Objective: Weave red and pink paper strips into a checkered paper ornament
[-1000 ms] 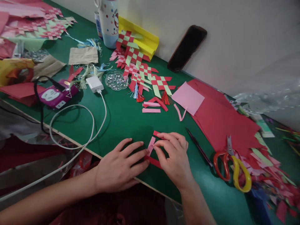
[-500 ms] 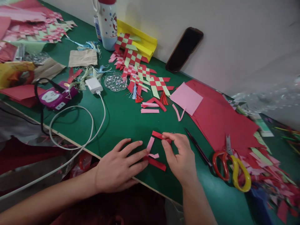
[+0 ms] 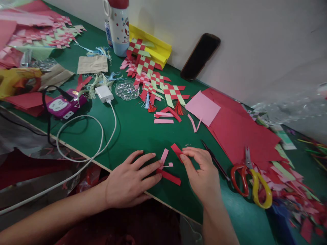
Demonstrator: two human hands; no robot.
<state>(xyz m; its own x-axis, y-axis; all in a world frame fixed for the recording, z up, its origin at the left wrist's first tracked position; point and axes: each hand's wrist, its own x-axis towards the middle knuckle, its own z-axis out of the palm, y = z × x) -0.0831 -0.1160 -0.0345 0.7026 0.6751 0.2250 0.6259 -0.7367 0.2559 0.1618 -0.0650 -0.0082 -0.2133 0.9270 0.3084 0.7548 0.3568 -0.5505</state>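
My left hand (image 3: 135, 180) lies flat with its fingers spread near the table's front edge. Its fingertips press on a pink paper strip (image 3: 165, 156) and the end of a red paper strip (image 3: 170, 177). A small pink paper end (image 3: 170, 164) sticks out between them. My right hand (image 3: 200, 168) pinches another red paper strip (image 3: 176, 152) between thumb and forefinger, tilted just above the pink one. Farther back lie loose pink paper strips (image 3: 164, 121) and woven paper fish (image 3: 174, 92) with tassels.
Right of my hand are a dark pen (image 3: 216, 160), scissors (image 3: 249, 170) and red paper sheets (image 3: 237, 126) under a pink square (image 3: 203, 108). A phone (image 3: 200, 56) leans on the wall. Leftward lie a bead dish (image 3: 127, 90), a white charger (image 3: 104, 93), its cable and a purple power strip (image 3: 66, 103).
My right hand has shifted slightly right and turned the red strip to a steeper slant, away from the pink strip. The small pink end has changed shape. My left hand stays put.
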